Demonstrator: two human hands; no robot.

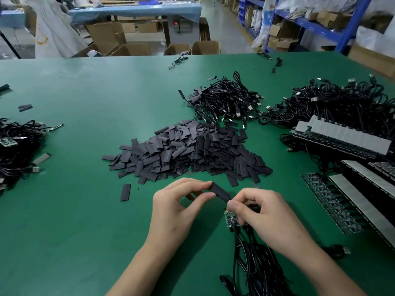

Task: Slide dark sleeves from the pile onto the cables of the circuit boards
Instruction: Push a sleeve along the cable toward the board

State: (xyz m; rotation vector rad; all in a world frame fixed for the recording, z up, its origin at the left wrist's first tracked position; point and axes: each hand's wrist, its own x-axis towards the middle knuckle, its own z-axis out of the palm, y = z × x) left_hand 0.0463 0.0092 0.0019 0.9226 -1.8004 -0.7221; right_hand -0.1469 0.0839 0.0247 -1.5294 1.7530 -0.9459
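Observation:
A big pile of dark sleeves [192, 150] lies on the green table [85, 210] just beyond my hands. My left hand [177, 208] pinches one dark sleeve [220, 192] between thumb and fingers. My right hand [265, 216] grips a small green circuit board [230, 217] with its fingers curled round it; the sleeve's lower end meets the fingertips of this hand. The board's black cables [254, 265] trail down toward the near edge. Whether the sleeve is over a cable end is hidden by my fingers.
Rows of circuit boards [333, 204] with grey strips lie at the right. Tangled black USB cables [226, 101] sit behind the pile, more at far right [333, 103] and at the left edge [17, 144]. A loose sleeve [125, 192] lies left of my hands.

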